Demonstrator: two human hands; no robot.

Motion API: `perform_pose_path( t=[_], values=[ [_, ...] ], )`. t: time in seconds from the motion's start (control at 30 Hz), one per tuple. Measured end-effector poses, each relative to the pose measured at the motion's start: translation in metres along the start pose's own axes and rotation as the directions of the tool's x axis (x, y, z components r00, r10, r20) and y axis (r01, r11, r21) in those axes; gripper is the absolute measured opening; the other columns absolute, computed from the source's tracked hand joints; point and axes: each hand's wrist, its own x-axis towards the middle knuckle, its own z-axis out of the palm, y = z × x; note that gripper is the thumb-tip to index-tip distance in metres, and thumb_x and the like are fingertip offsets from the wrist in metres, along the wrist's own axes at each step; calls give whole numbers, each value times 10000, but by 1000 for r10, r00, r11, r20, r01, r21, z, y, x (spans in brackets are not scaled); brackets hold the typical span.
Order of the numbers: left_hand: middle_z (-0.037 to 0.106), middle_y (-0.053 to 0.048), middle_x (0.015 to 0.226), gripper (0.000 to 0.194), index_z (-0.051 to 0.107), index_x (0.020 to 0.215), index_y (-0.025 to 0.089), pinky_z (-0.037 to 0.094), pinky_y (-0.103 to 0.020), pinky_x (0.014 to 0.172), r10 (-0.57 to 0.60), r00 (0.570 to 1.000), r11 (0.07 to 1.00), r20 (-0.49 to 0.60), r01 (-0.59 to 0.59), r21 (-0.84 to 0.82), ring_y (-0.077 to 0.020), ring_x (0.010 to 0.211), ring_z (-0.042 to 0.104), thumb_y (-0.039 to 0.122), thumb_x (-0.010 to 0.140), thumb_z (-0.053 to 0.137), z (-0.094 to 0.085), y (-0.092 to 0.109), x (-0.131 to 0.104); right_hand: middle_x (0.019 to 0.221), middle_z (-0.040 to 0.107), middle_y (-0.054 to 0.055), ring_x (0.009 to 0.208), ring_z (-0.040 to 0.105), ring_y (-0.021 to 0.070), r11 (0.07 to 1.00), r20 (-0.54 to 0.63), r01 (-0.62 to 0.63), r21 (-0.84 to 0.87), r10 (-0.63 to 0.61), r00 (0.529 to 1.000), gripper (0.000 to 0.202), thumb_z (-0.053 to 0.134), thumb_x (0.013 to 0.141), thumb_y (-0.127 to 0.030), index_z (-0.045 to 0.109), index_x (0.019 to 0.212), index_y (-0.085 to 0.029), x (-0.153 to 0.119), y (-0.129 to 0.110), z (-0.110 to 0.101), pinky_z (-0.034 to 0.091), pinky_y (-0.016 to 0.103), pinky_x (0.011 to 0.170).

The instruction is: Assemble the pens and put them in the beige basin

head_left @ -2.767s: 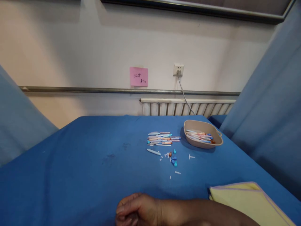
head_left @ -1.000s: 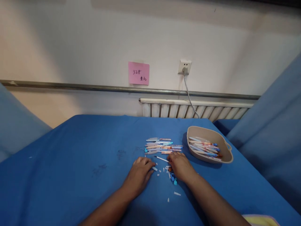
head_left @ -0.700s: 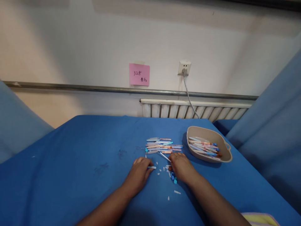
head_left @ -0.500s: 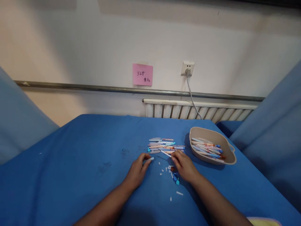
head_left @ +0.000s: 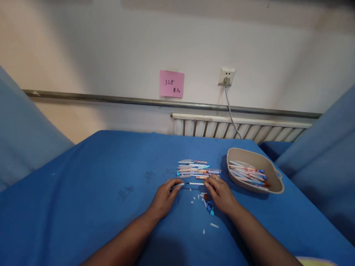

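Note:
My left hand [head_left: 165, 195] is closed around a pale pen barrel [head_left: 181, 184], whose end sticks out past the thumb and forefinger. Between thumb and fingers, my right hand [head_left: 219, 192] pinches a white pen refill [head_left: 196, 183] with a dark tip. The refill lies level, its tip pointing left at the barrel's end, very close to it; whether they touch I cannot tell. Just beyond both hands lies a bunch of pens and pen parts [head_left: 192, 170]. Small white pieces [head_left: 198, 196] and blue and brown caps or clips [head_left: 209, 208] are scattered on the near side.
A beige basket [head_left: 273, 184] with several pens inside stands at the right of the blue cloth-covered table [head_left: 97, 177]. Behind are a radiator [head_left: 205, 127], a metal rail [head_left: 124, 100], a wall socket [head_left: 226, 77] with a cable and a pink note [head_left: 172, 84]. Blue curtains hang at both sides.
My right hand has turned the refill from slanted to level and lined it up with the barrel in my left hand. The two are closer together. The view has shifted slightly.

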Motion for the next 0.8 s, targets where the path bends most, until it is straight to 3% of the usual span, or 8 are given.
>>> perform_pose_path(
  t=[0.47,0.8],
  values=[
    [642,-17,992,202,616,990,236,427,-308,870,91,995,976,35,-97,195,-188,950,576,314,884,463,1,5,-3,779,521,13,726,531,136,999,75,-1,40,-2,997,194,404,905,-249,555,794,-200,-3,-8,1,409,246,664],
    [642,-18,983,196,609,991,233,442,-302,848,87,996,979,17,-89,186,-182,933,583,314,885,466,1,2,-3,749,521,14,731,518,150,999,-89,29,20,-27,996,191,413,904,-264,527,767,-195,-1,0,-2,390,261,674]
  ],
)
